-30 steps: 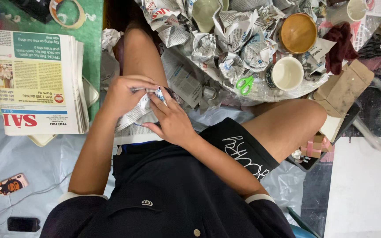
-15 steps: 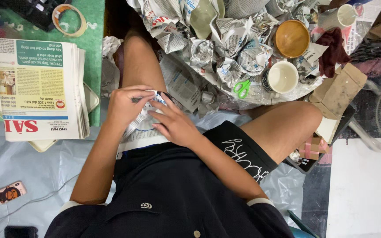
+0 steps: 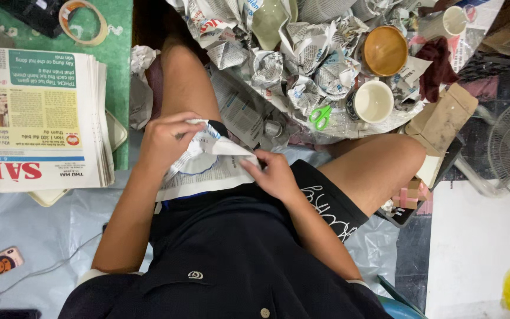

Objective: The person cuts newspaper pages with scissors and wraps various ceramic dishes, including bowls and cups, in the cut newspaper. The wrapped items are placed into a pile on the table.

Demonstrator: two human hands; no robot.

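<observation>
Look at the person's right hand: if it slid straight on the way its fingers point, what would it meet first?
The right hand points toward the left hand, so it would probably cross the newspaper-wrapped bundle first.

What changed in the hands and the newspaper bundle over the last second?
The right hand slid off the bundle's top toward the right, pulling the sheet's edge flatter. The left hand stayed gripping the newspaper-wrapped item on the lap. The newspaper stack, scissors and cups are unmoved.
</observation>
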